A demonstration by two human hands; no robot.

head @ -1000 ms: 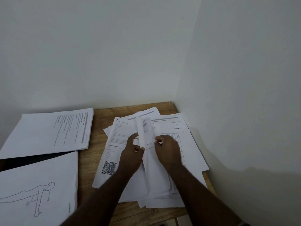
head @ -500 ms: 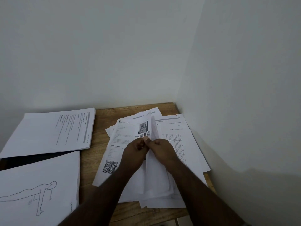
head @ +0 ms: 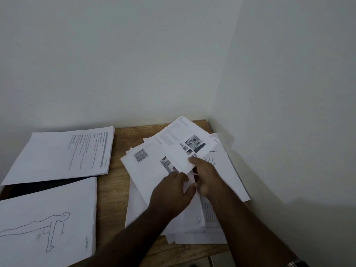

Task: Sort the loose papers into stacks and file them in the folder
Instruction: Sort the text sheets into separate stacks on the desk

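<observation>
A loose pile of white papers (head: 229, 176) lies on the right of the wooden table (head: 113, 191), in the wall corner. My right hand (head: 207, 175) pinches the near corner of a printed sheet with small photos (head: 185, 145), lifted and turned over the pile. My left hand (head: 173, 193) grips a sheet with a QR code (head: 146, 166) just under it. Two sorted stacks lie at left: a text stack (head: 61, 153) at the back and a stack topped by a push-up drawing (head: 46, 224) in front. A dark folder (head: 34, 188) shows between them.
White walls close the table at the back and on the right. The table's front edge runs below the pile, with a light floor (head: 219, 260) visible beyond it. Bare wood separates the left stacks from the loose pile.
The photo sheet has been lifted and swung toward the back right corner. The QR-code sheet has shifted and rotated with my left hand. Both hands moved slightly right.
</observation>
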